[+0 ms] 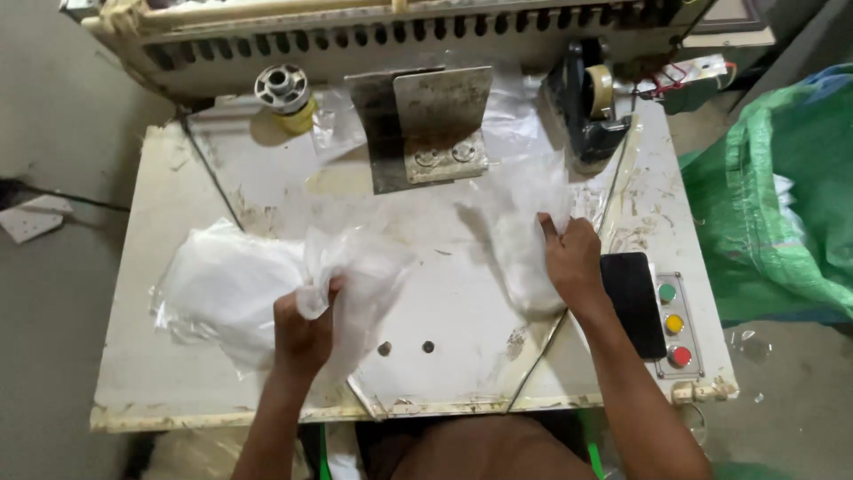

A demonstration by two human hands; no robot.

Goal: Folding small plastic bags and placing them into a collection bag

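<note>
Plastic is passing through both hands at the worn desk (160,373): the left hand (304,331) is closing its fingers around a crumpled clear bag (355,267), just beside a loose heap of bags (222,284), while the right hand (573,260) is pinching another clear sheet (524,231) flat. Neither piece is lying under the metal bracket (431,124) beyond the fingers; I judge the handling is barely begun.
</note>
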